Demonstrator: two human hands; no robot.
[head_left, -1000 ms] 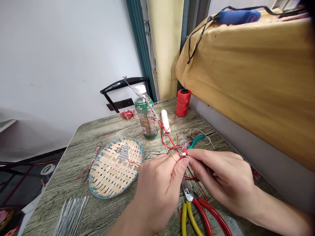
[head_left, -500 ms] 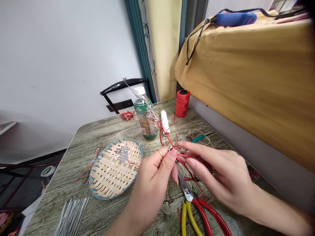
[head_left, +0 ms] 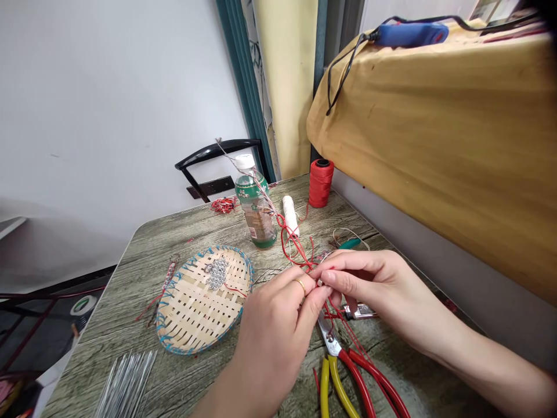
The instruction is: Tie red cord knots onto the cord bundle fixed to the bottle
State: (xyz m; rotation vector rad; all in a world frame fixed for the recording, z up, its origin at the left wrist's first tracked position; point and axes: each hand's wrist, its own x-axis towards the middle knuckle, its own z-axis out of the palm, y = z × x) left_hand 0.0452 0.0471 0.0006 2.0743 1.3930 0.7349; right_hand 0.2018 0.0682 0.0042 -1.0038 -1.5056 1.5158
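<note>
Upper right: a yellow cloth point(head_left: 430, 151) is draped over a raised surface, a blue device point(head_left: 411, 35) is laid on top — its black cable point(head_left: 340, 90) is looped down over the cloth. A black chair point(head_left: 217, 151) is stood beyond the table point(head_left: 117, 313), backed by a white wall point(head_left: 117, 116) and teal curtain point(head_left: 243, 75). Near left, thin metal rods point(head_left: 126, 386) are bundled — a tape roll point(head_left: 83, 305) is seen past the table's left edge.

Cords point(head_left: 297, 244) before the bottle point(head_left: 257, 223) (basket point(head_left: 195, 318) to their left)
</note>
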